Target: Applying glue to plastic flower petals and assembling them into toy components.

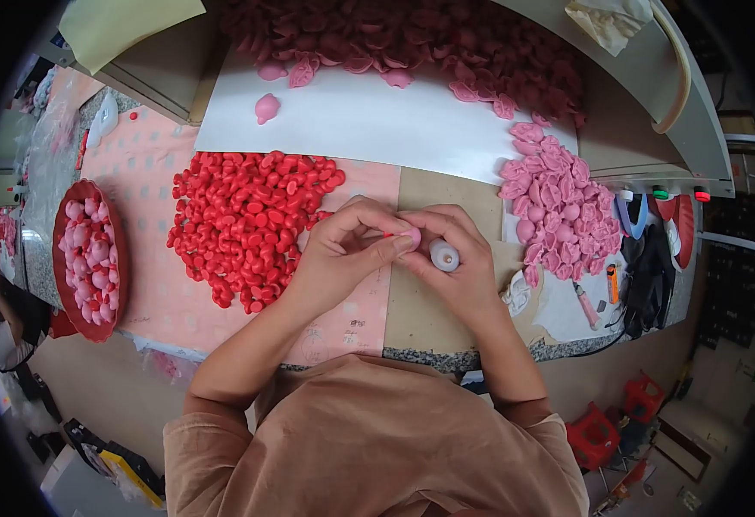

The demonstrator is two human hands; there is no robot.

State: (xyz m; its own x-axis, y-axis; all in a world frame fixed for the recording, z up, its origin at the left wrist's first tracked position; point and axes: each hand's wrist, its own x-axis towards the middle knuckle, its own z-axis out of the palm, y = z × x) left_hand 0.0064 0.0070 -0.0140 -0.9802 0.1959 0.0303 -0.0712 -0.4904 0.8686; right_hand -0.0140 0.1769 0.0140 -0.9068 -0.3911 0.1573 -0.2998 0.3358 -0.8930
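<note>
Over the middle of the table my two hands meet. My left hand [343, 250] is closed, its thumb and fingertips pinching a small red plastic piece [388, 234] against a rounded pink piece [412, 238]. The fingertips of my right hand [464, 246] reach the other side of that pink piece. A small white squeeze bottle [445, 256] is also tucked in my right hand, its round end toward me. Left of my hands spreads a heap of red plastic pieces [248, 224]. To their right lies a pile of pink soft pieces [567, 215], some cupped, some rounded.
A red oval basket [67, 284] with pink-and-red joined pieces stands at the left. More pink pieces [377, 43] fill the lit cabinet at the back, on a white sheet [326, 125]. An orange cutter [613, 283] and a tube [586, 307] lie front right.
</note>
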